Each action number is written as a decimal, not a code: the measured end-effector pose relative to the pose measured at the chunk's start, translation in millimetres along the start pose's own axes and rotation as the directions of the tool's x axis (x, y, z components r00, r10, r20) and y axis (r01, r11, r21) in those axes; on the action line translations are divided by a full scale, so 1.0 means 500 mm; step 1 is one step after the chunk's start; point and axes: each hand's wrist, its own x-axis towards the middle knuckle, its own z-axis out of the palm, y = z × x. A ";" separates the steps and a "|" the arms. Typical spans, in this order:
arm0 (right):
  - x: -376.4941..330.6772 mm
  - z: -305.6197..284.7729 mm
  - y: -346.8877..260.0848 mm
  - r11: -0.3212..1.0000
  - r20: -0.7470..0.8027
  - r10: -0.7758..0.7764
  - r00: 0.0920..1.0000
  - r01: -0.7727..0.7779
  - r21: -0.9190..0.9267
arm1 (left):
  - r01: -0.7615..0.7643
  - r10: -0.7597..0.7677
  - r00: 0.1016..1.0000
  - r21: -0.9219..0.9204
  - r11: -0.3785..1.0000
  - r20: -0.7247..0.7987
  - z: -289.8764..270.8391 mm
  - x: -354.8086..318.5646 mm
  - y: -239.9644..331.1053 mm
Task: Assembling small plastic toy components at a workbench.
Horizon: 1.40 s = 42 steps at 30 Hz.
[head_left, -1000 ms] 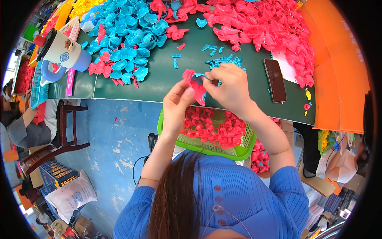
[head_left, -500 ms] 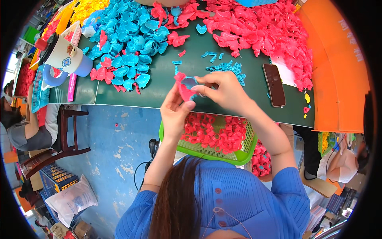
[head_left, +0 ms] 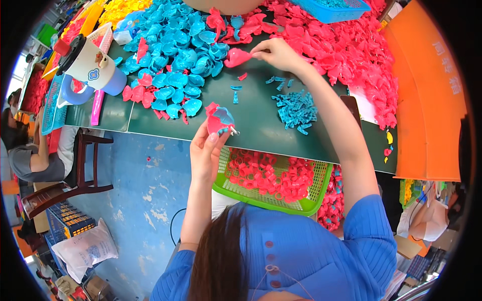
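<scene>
My left hand (head_left: 205, 150) pinches a pink plastic shell piece with a blue cupped shell nested in it (head_left: 221, 118), held just above the table's front edge. A small shiny bit sticks out at its lower right. Reaching forward, my right hand (head_left: 281, 54) grips the thin end of another pink shell piece (head_left: 236, 57) between thumb and fingers, beside the heap of blue shells (head_left: 175, 45). Small blue plastic strips (head_left: 296, 108) lie in a pile between my two hands. To the right of the reaching hand spreads a big heap of pink pieces (head_left: 346, 55).
A green basket (head_left: 296, 205) of pink rings sits below the table edge. My right forearm partly covers a phone (head_left: 351, 106). At left stands a white-and-blue mug (head_left: 93, 65); an orange panel (head_left: 422, 90) bounds the right. Another person (head_left: 32, 168) sits at far left.
My right hand has left the piece in my left hand, moved forward and taken hold of a pink shell piece. My left hand has shifted slightly left and nearer, still holding its piece.
</scene>
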 end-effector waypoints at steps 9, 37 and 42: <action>-0.088 -0.033 -0.081 0.905 0.477 0.098 0.873 -0.278 0.322 | -0.003 0.002 1.000 -0.059 0.998 -0.007 -0.013 0.025 0.003; -0.284 0.109 -0.194 0.996 -0.249 0.018 0.968 0.004 0.089 | 0.147 -0.137 0.988 -0.163 0.975 0.071 -0.014 -0.010 0.008; -0.284 0.017 -0.272 0.919 -0.182 -0.248 0.952 0.291 0.268 | 0.250 -0.245 0.968 -0.163 0.954 0.052 -0.004 -0.009 -0.001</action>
